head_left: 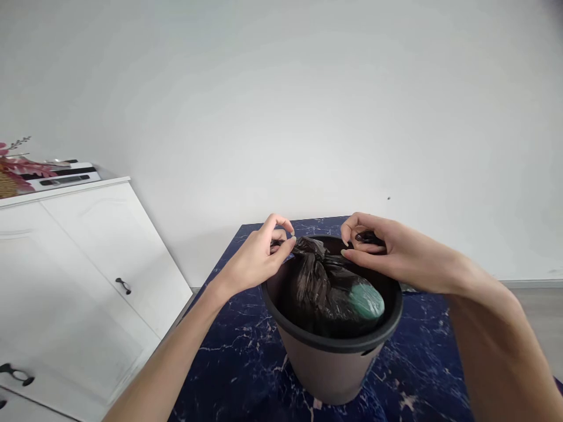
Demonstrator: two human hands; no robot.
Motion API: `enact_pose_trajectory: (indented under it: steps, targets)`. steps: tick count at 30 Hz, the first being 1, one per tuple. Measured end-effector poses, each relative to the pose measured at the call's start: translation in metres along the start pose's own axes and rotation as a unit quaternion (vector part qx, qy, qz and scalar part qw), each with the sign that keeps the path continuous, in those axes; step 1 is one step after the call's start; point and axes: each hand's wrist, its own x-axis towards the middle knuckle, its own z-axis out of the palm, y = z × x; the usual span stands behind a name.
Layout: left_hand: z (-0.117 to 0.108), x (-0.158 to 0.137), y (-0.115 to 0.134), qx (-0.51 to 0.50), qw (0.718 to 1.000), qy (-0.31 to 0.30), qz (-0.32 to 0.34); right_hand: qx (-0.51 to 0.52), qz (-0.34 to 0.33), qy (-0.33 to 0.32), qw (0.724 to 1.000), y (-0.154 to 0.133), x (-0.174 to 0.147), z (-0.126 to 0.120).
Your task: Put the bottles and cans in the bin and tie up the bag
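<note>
A black plastic garbage bag point(314, 287) sits bunched inside a grey-brown trash can point(328, 369) with a dark rim. Something green shows through the stretched plastic on the bag's right side. At the bag's gathered top, my left hand point(266, 249) pinches one twisted end of the plastic between thumb and fingers. My right hand point(373, 243) is closed around the other end, to the right over the rim. Between the two hands the plastic crosses in what looks like a knot. What lies under the bag is hidden.
The can stands on a table with a dark blue marble-pattern top point(233, 357). To the left is a white cabinet point(79, 281) with black handles, carrying pink flowers point(33, 167) and a flat white-and-black object point(70, 176). A pale wall point(281, 117) rises behind the table.
</note>
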Motion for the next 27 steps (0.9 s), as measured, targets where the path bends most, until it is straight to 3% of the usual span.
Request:
enact_pose_trajectory:
  steps: [5, 10, 15, 22, 27]
  targets:
    - [-0.002, -0.001, -0.003, -0.005, 1.000, 0.014, -0.019, 0.000, 0.022, -0.035, 0.999, 0.003, -0.004, -0.006]
    - [-0.004, -0.004, -0.001, -0.053, 0.998, 0.029, -0.018, -0.047, 0.016, -0.022, 0.999, 0.003, -0.007, -0.003]
    - [-0.002, -0.008, 0.011, -0.089, 0.995, 0.043, -0.007, -0.073, -0.016, -0.032, 0.997, -0.004, -0.005, 0.008]
    - [0.006, -0.009, 0.028, -0.119, 0.992, 0.046, -0.001, -0.062, -0.005, -0.015, 0.998, -0.007, 0.006, 0.018]
    - [0.010, -0.005, 0.035, -0.133, 0.990, 0.045, 0.018, -0.054, -0.001, -0.067, 0.996, -0.003, 0.007, 0.018]
